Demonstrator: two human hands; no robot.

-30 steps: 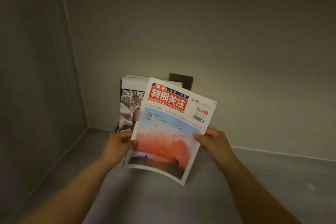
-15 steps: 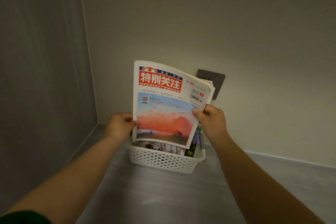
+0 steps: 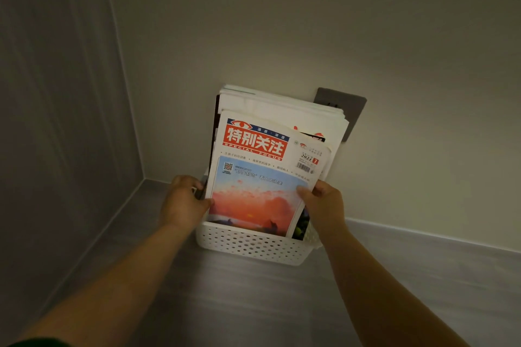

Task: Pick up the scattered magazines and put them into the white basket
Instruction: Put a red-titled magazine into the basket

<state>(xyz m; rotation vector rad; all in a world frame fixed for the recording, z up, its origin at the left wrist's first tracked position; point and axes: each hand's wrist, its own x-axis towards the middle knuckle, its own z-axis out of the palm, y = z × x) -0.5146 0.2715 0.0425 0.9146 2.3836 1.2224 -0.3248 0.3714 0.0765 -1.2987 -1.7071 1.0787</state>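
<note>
In the worktop's back left corner: left hand (image 3: 183,201) pinches the mag (image 3: 260,177) by its left edge, right hand (image 3: 324,203) its right edge, bottom already inside the white basket (image 3: 248,245). Long axis upright, title up, leaning back w/ the other mags (image 3: 284,110). Risk imo: it's floppy, so it could buckle or flop fwd once released.

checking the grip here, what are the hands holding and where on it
Both hold the red-titled sunset-cover magazine by its side edges: left hand on the left edge, right hand on the right, its bottom inside the white perforated plastic basket.
</note>
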